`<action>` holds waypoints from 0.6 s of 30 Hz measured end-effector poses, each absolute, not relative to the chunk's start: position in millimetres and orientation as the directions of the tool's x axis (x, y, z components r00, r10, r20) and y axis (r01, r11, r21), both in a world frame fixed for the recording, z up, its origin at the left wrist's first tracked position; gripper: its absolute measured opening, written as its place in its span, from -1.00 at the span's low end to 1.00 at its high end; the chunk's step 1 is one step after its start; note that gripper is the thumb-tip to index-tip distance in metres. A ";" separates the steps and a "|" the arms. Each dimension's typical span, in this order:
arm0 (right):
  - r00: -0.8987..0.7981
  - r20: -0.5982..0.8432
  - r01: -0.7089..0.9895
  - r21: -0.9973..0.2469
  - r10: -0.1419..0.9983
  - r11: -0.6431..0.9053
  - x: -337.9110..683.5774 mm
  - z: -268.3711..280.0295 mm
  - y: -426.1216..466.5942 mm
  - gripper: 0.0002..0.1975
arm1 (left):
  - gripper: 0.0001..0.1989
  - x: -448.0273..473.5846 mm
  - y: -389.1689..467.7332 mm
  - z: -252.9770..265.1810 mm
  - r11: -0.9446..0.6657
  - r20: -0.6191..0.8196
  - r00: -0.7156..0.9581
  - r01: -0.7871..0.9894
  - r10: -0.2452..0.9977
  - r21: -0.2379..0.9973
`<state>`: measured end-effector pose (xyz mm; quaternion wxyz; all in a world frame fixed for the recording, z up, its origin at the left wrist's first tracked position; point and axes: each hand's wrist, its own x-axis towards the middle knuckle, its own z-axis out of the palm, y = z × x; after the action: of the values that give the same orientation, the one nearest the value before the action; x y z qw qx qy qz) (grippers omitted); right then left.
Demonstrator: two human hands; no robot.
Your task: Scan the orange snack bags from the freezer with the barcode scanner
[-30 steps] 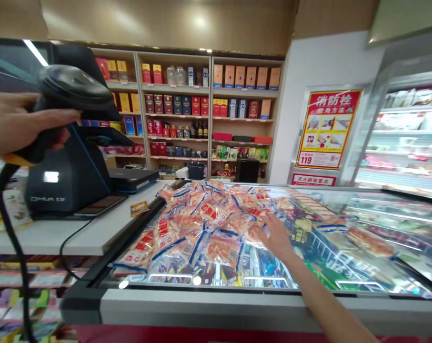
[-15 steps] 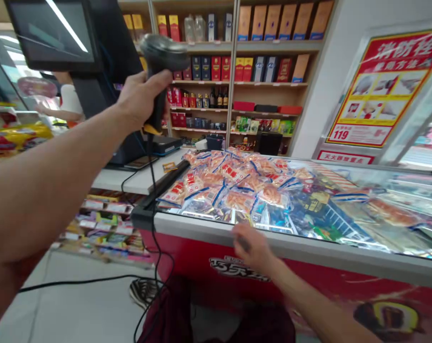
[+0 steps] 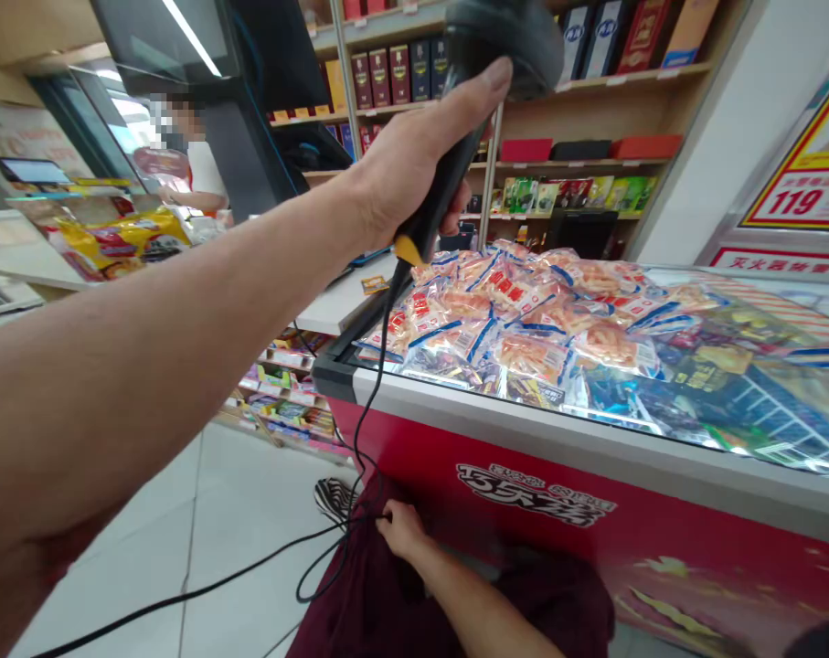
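Observation:
My left hand (image 3: 414,164) is wrapped around the handle of a black barcode scanner (image 3: 448,183), raised over the left end of the freezer, with its head at the top edge of the view. From the yellow-tipped handle a black cable (image 3: 381,352) hangs past the freezer corner and loops near my legs. Down by my thigh, my right hand (image 3: 404,530) is closed with its fingertips pinched on the cable. Packaged bread (image 3: 524,292) in clear bags with red print and blue edges lies heaped on the freezer's glass top, below the scanner.
The red chest freezer (image 3: 414,448) stands directly in front of my legs. Left of it is a white counter (image 3: 335,306) with a dark-screened monitor (image 3: 181,46). Shelves of boxes (image 3: 400,78) line the back. A person (image 3: 201,169) stands at the far left. Cable trails across the floor.
My view has turned left and down. My right hand has moved from the freezer's front rim down to the cable by my thigh. The scanner remains held in my left hand.

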<state>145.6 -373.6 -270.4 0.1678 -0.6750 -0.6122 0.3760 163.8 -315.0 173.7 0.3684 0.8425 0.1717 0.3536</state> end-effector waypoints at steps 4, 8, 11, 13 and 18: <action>0.004 -0.115 0.740 -0.668 0.993 -0.080 139.0 -238.2 -332.9 -0.73 | -0.51 159.1 -318.8 173.3 -0.690 0.453 0.731 0.033 0.510 0.723; -0.144 -0.016 0.732 -0.674 0.989 0.095 125.8 -198.4 -298.7 -0.71 | -0.49 143.1 -326.3 179.7 -0.706 0.460 0.741 0.028 0.490 0.707; -0.200 -0.033 0.757 -0.640 0.979 0.133 124.0 -182.5 -289.8 -0.72 | -0.48 127.5 -331.2 185.6 -0.688 0.485 0.737 -0.038 0.470 0.725; -0.223 -0.046 0.777 -0.611 0.974 0.149 126.5 -176.1 -289.1 -0.72 | -0.48 120.4 -334.0 188.4 -0.663 0.491 0.731 -0.070 0.474 0.745; -0.257 0.035 0.739 -0.637 0.966 0.220 99.8 -149.8 -292.6 -0.70 | -0.53 127.7 -339.0 192.9 -0.590 0.451 0.711 -0.063 0.540 0.805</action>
<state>99.8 -292.6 -149.8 0.2194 -0.5685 -0.7496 0.2583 127.7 -339.0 192.9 0.4288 0.8195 0.1455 0.3512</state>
